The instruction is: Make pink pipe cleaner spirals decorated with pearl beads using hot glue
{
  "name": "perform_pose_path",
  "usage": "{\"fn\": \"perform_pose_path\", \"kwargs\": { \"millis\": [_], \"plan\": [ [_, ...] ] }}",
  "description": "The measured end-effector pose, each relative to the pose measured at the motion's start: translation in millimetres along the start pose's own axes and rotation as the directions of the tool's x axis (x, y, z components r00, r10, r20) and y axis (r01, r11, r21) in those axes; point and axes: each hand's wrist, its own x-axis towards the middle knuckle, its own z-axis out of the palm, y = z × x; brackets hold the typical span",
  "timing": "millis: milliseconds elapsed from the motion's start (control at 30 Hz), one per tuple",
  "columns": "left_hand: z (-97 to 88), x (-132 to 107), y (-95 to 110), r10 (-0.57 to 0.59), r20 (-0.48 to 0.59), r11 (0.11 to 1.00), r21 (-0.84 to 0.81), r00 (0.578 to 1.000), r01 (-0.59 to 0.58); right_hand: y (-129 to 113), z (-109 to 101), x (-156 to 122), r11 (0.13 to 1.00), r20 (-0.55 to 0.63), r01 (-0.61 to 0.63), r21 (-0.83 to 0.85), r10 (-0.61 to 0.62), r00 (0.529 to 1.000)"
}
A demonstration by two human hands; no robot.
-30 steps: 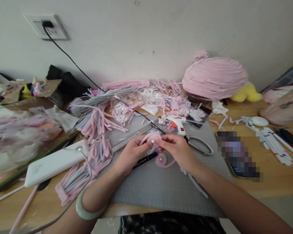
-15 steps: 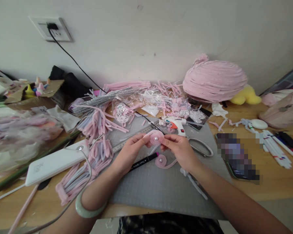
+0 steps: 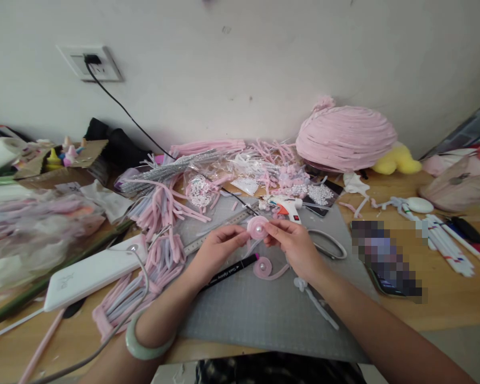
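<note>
Between my two hands is a flat pink pipe-cleaner spiral with a pearl bead at its centre. My right hand pinches its right edge between thumb and fingers. At its left edge, the thumb and fingertips of my left hand are closed on the rim. Below them, a second pink pipe-cleaner spiral with a pearl and a loose tail lies on the grey cutting mat. A black marker rests beside it, partly behind my left hand. Behind my right hand is a white glue gun.
Scissors and a metal ruler lie on the mat. Pipe-cleaner bundles and a white power bank with a cable sit left. A phone and white pens lie right. A large pink yarn ball stands behind.
The spiral has turned to face me more fully, and my left fingers have shifted from its upper left to its left edge. The view has tilted up slightly.
</note>
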Motion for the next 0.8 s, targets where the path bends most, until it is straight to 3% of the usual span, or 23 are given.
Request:
{"fn": "perform_pose_path", "kwargs": {
  "millis": [100, 300, 433, 667, 800],
  "plan": [
    [1.1, 0.8, -2.0, -0.009, 0.027, 0.999, -0.031, 1.0, 0.01, -1.5, 1.0, -0.9, 1.0, -0.005, -0.004, -0.011, 0.004, 1.0],
    [2.4, -0.5, 1.3, 0.054, -0.118, 0.995, -0.076, 0.992, -0.063, -3.6, 1.4, -2.9, 0.992, 0.024, 0.02, -0.121, -0.018, 1.0],
    [1.9, -1.3, 2.6, 0.06, -0.141, 0.993, -0.089, 0.988, -0.073, -2.6, 0.9, -3.3, 0.986, 0.042, 0.035, -0.163, -0.028, 0.999],
    [6.2, -0.3, 2.8, -0.011, -0.009, 0.999, -0.049, 1.0, 0.011, -2.3, 4.5, -4.3, 0.999, 0.004, -0.017, 0.032, 0.017, 1.0],
    [6.3, -1.0, 2.3, 0.015, -0.1, 0.998, -0.056, 0.995, -0.02, -4.6, 7.3, -6.1, 0.994, 0.037, -0.069, 0.09, 0.066, 0.997]
  ]
}}
